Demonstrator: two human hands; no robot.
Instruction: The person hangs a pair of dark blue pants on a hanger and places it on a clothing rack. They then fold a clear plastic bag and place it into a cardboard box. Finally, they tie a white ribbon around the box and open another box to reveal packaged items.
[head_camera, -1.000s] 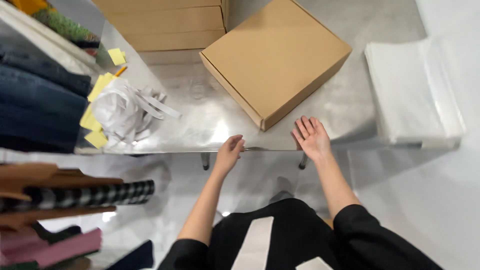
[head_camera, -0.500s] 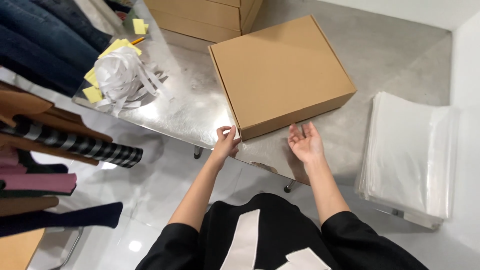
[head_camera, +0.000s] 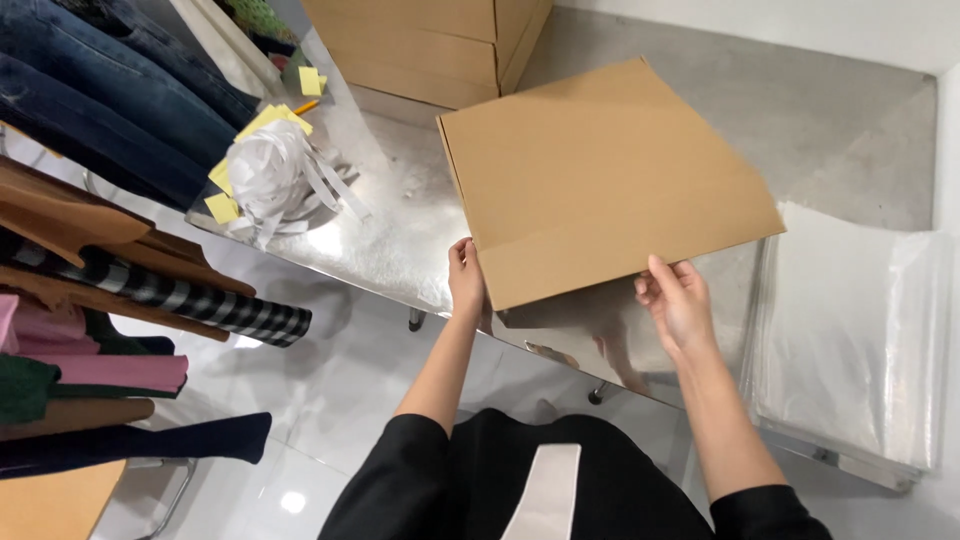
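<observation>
Both hands lift the near edge of a flat cardboard box off a shiny worktop.

The left hand (head_camera: 466, 275) clasps the near-left corner of the cardboard box (head_camera: 600, 175), the right hand (head_camera: 678, 303) holds its near-right edge, each grip closed on the board. The box tilts above the metal worktop (head_camera: 400, 235), beside a bundle of white strips (head_camera: 275, 180) and a stack of clear bags (head_camera: 860, 330).

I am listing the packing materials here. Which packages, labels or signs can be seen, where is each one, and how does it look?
Flat box: plain brown cardboard, held at its near edge by the left hand and right hand over the shiny table.
Stacked cartons: brown, at the table's far end.
Plastic bags: clear stack, right.
Yellow notes: small squares beside white paper strips, left.
</observation>
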